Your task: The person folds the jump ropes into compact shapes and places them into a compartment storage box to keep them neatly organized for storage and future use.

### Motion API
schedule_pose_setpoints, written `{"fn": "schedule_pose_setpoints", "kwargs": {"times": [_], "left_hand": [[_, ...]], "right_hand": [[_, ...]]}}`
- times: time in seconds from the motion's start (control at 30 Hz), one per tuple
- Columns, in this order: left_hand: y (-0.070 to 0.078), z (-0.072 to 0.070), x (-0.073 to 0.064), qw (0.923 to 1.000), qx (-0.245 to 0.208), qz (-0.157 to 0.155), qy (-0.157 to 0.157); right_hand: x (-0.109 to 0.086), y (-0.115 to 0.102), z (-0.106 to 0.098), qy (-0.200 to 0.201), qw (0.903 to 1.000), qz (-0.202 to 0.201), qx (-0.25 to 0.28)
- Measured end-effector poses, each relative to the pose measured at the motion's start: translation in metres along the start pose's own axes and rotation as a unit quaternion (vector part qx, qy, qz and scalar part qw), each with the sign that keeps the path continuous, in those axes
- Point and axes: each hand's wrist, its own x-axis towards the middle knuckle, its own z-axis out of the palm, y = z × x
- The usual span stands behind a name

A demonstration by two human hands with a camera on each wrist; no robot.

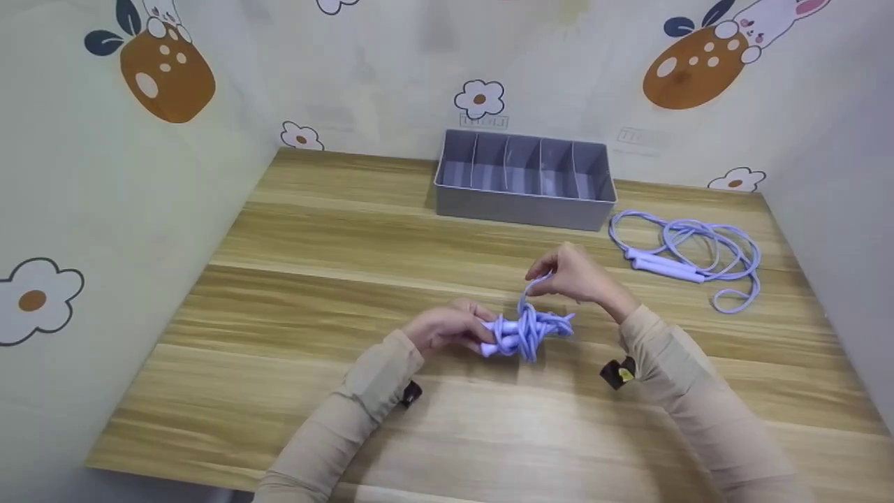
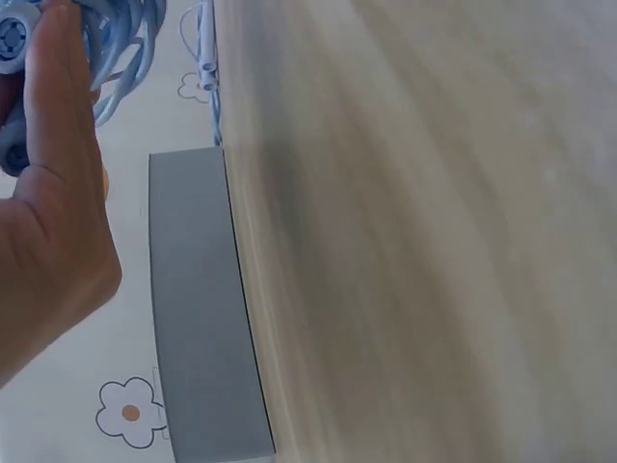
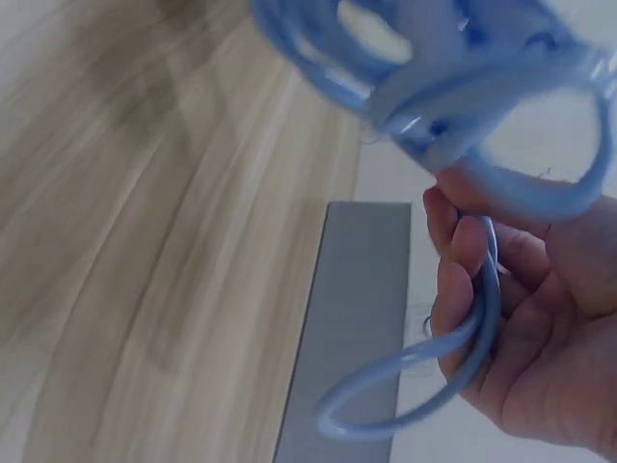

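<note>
A bluish-purple jump rope [image 1: 529,334] is bundled above the table, its cord wound round its two handles. My left hand [image 1: 452,327] grips the handle ends at the bundle's left side; in the left wrist view the fingers [image 2: 60,106] lie along a handle end. Above the bundle's right part, my right hand [image 1: 569,274] pinches a length of the cord. Seen from the right wrist, that cord [image 3: 386,371] runs through the curled fingers and hangs in a loop below them.
A grey box [image 1: 520,206] with several compartments stands at the back against the wall. A second jump rope [image 1: 667,267] lies loosely coiled at the right, its handles side by side. Flower-patterned walls border the wooden table [image 1: 293,293] at the back and sides.
</note>
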Motion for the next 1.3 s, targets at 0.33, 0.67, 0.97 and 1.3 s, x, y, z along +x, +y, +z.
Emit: {"fn": "schedule_pose_setpoints", "kwargs": {"times": [0.33, 0.67, 0.97, 1.3], "left_hand": [[0.008, -0.004, -0.003, 0.9905, -0.008, 0.030, 0.134], [0.007, -0.004, -0.002, 0.9794, -0.029, 0.062, 0.190], [0.005, -0.009, -0.001, 0.9649, -0.142, 0.135, 0.175], [0.003, -0.014, -0.009, 0.9323, -0.277, 0.204, 0.111]], "right_hand": [[-0.003, -0.025, -0.007, -0.013, 0.9837, 0.079, 0.161], [-0.011, -0.043, 0.000, 0.078, 0.9937, 0.007, 0.080], [-0.019, -0.048, 0.015, 0.151, 0.9764, -0.053, 0.145], [-0.024, -0.039, 0.036, 0.178, 0.9402, -0.138, 0.256]]}}
